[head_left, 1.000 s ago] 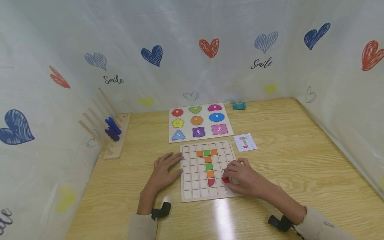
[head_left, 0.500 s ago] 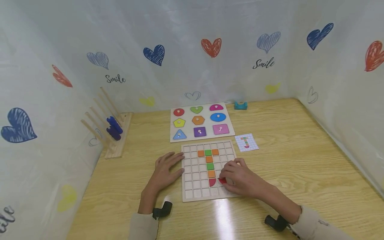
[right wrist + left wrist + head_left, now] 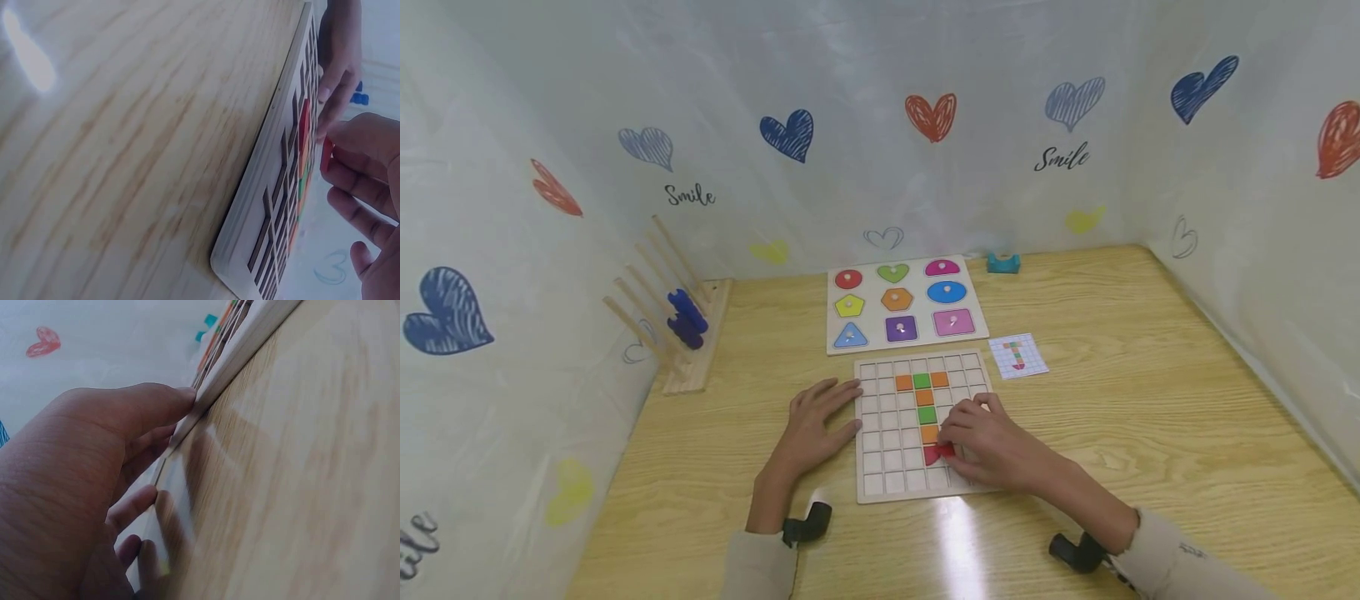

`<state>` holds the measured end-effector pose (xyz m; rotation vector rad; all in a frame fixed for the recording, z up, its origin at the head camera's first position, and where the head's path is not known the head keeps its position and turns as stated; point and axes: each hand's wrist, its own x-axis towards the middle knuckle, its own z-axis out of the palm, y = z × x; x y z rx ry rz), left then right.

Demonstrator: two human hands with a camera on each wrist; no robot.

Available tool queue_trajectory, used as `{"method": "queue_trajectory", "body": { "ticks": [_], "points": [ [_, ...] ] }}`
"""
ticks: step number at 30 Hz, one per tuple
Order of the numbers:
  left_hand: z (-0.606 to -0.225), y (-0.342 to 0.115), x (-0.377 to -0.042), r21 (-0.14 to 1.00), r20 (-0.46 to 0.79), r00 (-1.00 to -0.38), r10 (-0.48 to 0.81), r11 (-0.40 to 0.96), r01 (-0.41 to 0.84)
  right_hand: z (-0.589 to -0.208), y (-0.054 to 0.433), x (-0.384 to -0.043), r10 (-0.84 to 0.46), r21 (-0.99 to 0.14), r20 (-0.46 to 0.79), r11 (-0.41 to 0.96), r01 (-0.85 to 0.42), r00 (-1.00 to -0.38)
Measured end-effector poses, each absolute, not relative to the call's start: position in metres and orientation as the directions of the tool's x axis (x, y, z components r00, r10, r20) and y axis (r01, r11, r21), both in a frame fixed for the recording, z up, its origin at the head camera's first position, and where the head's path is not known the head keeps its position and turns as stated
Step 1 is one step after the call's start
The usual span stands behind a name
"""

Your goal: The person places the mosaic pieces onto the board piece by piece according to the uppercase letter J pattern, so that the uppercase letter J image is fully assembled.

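A wooden grid board (image 3: 883,483) lies on the table with orange and green square tiles set in a T shape. At the foot of the column sits a red quarter-circle tile (image 3: 930,455). My right hand (image 3: 996,446) pinches a second red tile (image 3: 326,153) between thumb and fingers, just right of that one; its full outline is partly hidden by the fingers. With fingers spread, my left hand (image 3: 812,429) rests at the board's left edge, and its thumb touches the side of the board in the left wrist view.
Behind the board lies a knob puzzle (image 3: 917,345) with several coloured shapes. A pattern card (image 3: 1033,358) is at its right front corner. A wooden peg rack (image 3: 688,379) with blue pieces stands at left, and a teal piece (image 3: 1003,265) sits at the back.
My right hand has moved left across the board, bringing the pinched red tile up to the red quarter-circle tile. My left hand has stayed at the board's edge.
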<state>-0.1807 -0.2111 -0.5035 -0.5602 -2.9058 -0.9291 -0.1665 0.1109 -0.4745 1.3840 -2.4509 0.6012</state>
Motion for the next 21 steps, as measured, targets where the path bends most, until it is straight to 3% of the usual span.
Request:
{"method": "queue_trajectory", "body": {
  "ticks": [21],
  "points": [
    [-0.503, -0.211, -0.181, 0.555, 0.147, -0.93, 0.337, 0.75, 0.36, -0.474, 0.091, -0.168, -0.778, -0.196, 0.393, 0.45, -0.871, -0.49]
  ]
}}
